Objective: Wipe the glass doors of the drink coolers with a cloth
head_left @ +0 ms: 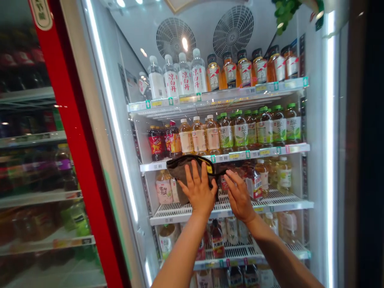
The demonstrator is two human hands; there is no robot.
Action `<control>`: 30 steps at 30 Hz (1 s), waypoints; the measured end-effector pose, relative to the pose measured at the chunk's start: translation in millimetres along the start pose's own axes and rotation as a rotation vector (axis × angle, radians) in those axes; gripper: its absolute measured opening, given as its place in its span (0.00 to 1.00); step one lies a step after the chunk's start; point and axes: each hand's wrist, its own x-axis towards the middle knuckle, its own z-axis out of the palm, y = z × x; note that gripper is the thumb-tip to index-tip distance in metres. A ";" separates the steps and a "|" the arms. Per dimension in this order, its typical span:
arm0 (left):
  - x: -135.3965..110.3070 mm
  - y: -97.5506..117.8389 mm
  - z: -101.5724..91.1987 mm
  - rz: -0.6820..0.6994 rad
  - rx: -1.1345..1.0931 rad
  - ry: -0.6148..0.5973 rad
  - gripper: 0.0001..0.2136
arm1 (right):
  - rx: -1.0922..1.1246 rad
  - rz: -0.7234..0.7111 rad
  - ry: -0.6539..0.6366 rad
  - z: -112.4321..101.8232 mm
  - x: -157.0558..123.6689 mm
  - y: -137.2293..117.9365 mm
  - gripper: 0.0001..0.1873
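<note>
A dark grey-brown cloth (177,170) with a black edge and a yellow patch is spread in front of the drinks cooler's shelves, at the height of the middle ones. My left hand (200,190) lies on it with the fingers spread, pressing it flat against what looks like the cooler's glass door. To the right, my right hand (241,196) has its fingers bent at the cloth's narrow right end and seems to pinch it; the thumb is hard to make out. Behind the hands stand bottles of green tea (241,130) and other drinks.
Clear water bottles (172,78) and amber bottles (244,70) fill the top shelf, below two round fan grilles (233,30). Bright light strips (112,108) run down both sides. A red frame (76,148) separates a second, blurred cooler on the left.
</note>
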 end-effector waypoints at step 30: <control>13.7 90.1 19.4 -0.004 0.014 0.043 0.38 | -0.231 -0.159 -0.254 -149.0 -27.2 114.9 0.31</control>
